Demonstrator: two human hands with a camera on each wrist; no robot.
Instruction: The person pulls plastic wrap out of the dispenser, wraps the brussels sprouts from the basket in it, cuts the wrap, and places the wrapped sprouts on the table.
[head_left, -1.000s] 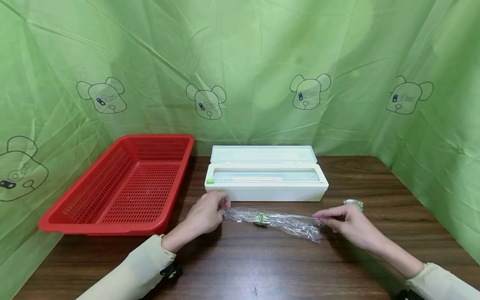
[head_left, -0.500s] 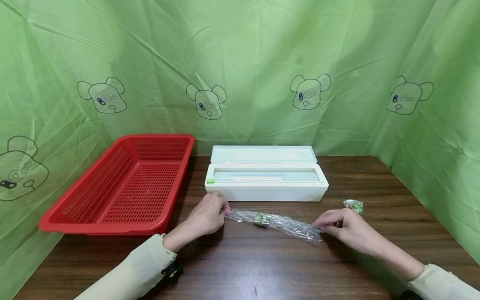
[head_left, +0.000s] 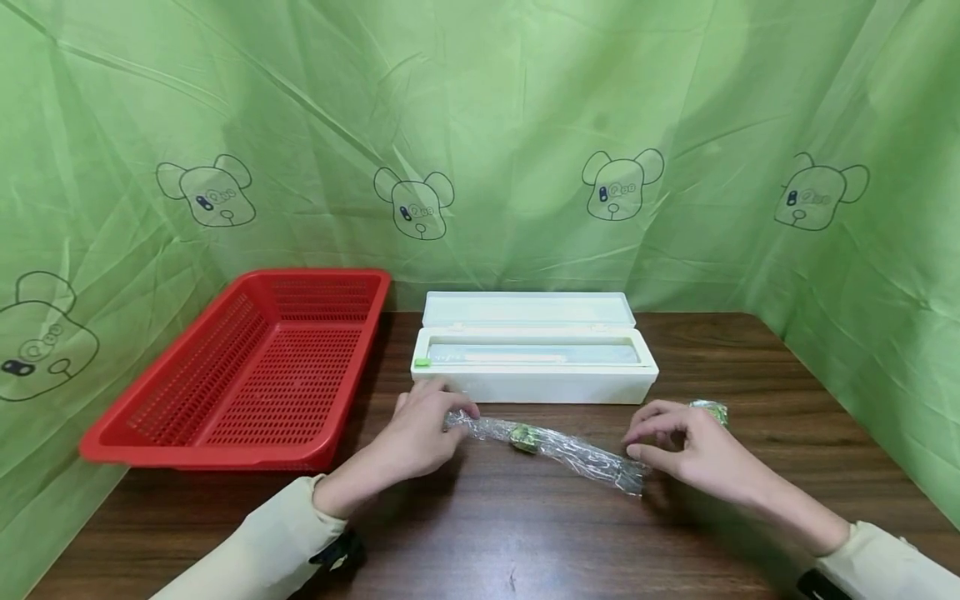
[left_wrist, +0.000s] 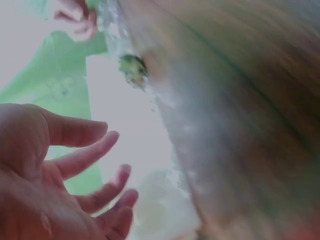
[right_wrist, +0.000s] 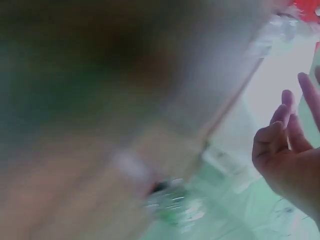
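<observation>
A long strip of clear cling film [head_left: 585, 457], gathered and crinkled, lies on the table around a small green piece [head_left: 524, 437] left of its middle. At the strip's left end is my left hand [head_left: 426, 427], thumb and fingers apart; the left wrist view shows them spread with nothing between them. My right hand [head_left: 693, 446] hovers by the right end, thumb apart from loosely bent fingers and letting the film lie free. Behind the strip stands a white cling film dispenser [head_left: 534, 386], lid raised, with a green slider [head_left: 423, 362] at its left corner.
A red perforated plastic basket [head_left: 206, 457] stands at the left on the dark wooden table [head_left: 510, 542]. Behind my right hand sits another small green piece wrapped in film [head_left: 711, 409]. Green curtains [head_left: 517, 108] surround the table's back and sides.
Both hands have let go of the film's ends and their fingers have parted. The strip has become narrower, and its right end has swung slightly toward the near edge.
</observation>
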